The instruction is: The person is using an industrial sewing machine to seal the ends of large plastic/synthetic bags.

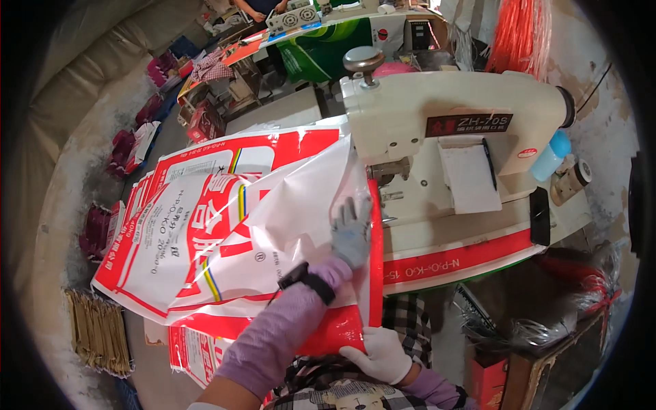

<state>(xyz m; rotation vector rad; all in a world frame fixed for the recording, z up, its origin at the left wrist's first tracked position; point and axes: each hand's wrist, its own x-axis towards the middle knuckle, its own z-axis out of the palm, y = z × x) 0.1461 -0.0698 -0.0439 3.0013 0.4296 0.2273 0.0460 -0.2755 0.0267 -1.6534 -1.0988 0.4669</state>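
A red and white printed woven sack (pixel 301 219) lies across the work surface to the left of a cream industrial sewing machine (pixel 403 109). Its red right-hand edge runs beside the needle area. My left hand (pixel 352 232), in a grey-white glove, presses on the sack near that edge with its fingers stretched out. Lower down, my right hand (pixel 383 355) in a white glove pinches the sack's near red corner, thumb on top; its other fingertips are partly hidden. More sacks (pixel 184 160) of the same kind lie under this one.
A notepad (pixel 471 174) with a pen rests on the machine bed, near a black phone (pixel 539 215), a blue bottle (pixel 552 156) and a thread spool (pixel 574 181). Red strands (pixel 523 34) hang behind. Bundled brown sheets (pixel 99 331) stand lower left. Another person (pixel 260 8) is at the far table.
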